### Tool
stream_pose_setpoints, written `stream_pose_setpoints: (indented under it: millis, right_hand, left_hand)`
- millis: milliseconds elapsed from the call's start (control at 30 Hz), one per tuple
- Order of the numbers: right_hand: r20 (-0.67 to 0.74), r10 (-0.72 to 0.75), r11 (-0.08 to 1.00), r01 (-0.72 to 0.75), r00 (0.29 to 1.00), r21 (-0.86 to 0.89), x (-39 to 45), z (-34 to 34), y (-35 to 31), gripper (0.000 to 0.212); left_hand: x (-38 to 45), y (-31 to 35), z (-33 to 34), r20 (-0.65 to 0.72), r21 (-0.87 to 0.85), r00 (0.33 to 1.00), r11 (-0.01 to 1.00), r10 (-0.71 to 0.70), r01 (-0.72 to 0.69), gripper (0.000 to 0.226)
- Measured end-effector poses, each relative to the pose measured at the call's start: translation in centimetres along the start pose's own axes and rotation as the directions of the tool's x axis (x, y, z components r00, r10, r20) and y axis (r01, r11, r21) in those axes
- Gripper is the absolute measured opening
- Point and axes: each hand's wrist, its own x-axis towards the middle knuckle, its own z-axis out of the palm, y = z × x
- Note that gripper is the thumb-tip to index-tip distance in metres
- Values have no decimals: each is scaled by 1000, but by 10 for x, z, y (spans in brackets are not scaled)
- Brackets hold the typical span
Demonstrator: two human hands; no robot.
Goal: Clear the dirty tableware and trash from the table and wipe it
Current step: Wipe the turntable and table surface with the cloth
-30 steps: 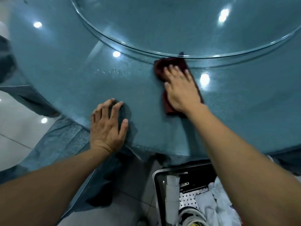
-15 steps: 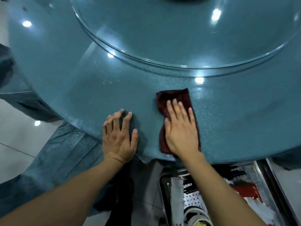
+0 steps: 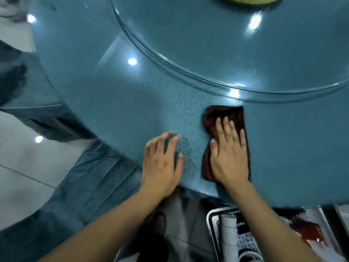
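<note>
- Head view: the right hand [image 3: 229, 154] lies flat, fingers straight and together, pressing a dark maroon folded cloth [image 3: 224, 118] onto the round teal speckled table [image 3: 132, 103]; the cloth shows beyond the fingertips and along the thumb side, with nothing curled round it.
- The left hand [image 3: 162, 163] rests just beside the right one, palm down, fingers spread and straight, holding nothing and bracing on the table top near its edge.
- Ahead of the right fingertips runs the rim of the clear round glass turntable [image 3: 188, 72]; the cloth's far edge sits near it, though I cannot tell if they touch.
- To wipe well, I judge the palm should keep even pressure over the whole cloth, so no corner folds under.
- Strokes should overlap, reaching the strip between the two hands, where the surface looks mottled.
- Below the right wrist, off the table edge, stands a metal tray cart [image 3: 212, 216] with cleared white items; sweeping crumbs toward that side seems sensible.
- The bracing hand should shift aside before the cloth passes there.
</note>
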Motion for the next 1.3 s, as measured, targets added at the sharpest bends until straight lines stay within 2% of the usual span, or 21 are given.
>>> stream_pose_setpoints:
  millis: [100,167,267,400,500,600,700,800,867,900,967,1067,1167,1300]
  right_hand:
    - [30,-54,998,53,998,17,-66,7,-53,64]
    - [38,-72,997,71,997,28,-66,8,-56,63]
    - [-3,-51,999,51,999,11,-14,10,-43,63]
    - [-21,3,1000,-2,1000,28,103,16,-48,62]
    - [-9,-29,999,29,1000,25,140,17,-61,59]
    - [-10,-214,976,214,977,46,115,23,-99,64]
    - [15,-434,891,427,901,151,59,34,-155,66]
    - [26,-524,840,511,851,184,14,38,-183,64]
    - [33,-545,824,528,837,207,8,37,-177,63]
    - [29,-536,829,519,844,209,12,35,-167,63]
    - [4,-419,896,413,908,160,32,30,-135,64]
    - [-50,-86,996,87,995,34,70,20,-57,66]
    - [-28,127,992,-126,992,31,88,12,-15,69]
    - [-53,237,971,-235,970,51,91,16,-57,69]
  left_hand:
    - [30,-67,-22,-69,112,993,989,-92,99,50]
    - [49,-112,-35,-68,187,990,973,-122,133,56]
    - [71,-150,-43,-29,220,985,960,-170,172,63]
    - [72,-156,-36,-70,200,977,957,-199,210,64]
    - [73,-156,-37,-96,155,975,965,-199,212,60]
    - [72,-155,-37,-121,101,971,970,-208,220,59]
    - [72,-154,-37,-138,61,965,971,-222,232,62]
    - [72,-152,-39,-144,21,957,966,-253,259,63]
    - [70,-151,-39,-149,14,958,968,-247,251,62]
    - [70,-150,-40,-150,9,958,969,-244,248,62]
    - [71,-150,-41,-145,-1,958,968,-248,251,62]
    - [71,-151,-40,-148,-3,957,967,-251,253,63]
    - [71,-154,-37,-154,-3,961,973,-230,232,63]
    - [71,-157,-32,-153,0,961,972,-231,234,60]
